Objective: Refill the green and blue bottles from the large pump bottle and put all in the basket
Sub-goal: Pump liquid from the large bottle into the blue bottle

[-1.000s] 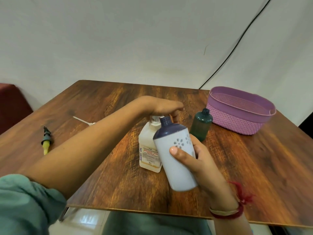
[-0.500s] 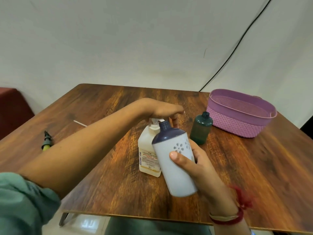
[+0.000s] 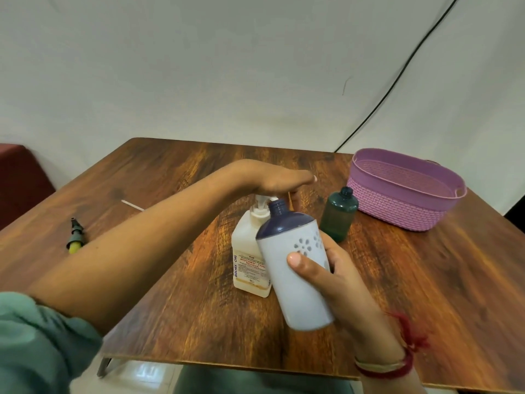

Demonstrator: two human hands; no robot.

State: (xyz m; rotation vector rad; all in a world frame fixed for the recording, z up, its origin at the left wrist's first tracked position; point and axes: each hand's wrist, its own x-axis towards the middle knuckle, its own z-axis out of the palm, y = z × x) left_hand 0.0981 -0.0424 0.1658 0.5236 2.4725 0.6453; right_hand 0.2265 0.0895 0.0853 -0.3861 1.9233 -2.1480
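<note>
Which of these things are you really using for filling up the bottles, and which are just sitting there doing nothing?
For the job:
blue bottle, held tilted in the right hand
pump bottle, with the left hand on its pump
green bottle, open, standing on the table
purple basket

Just lying about:
small yellow and black piece
thin white stick
black cable on the wall

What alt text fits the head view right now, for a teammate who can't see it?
The left hand lies flat on the head of the white pump bottle while the right hand tilts the uncapped blue-topped bottle with its neck at the nozzle. On the wooden table behind, an open green bottle stands beside a purple basket.
</note>
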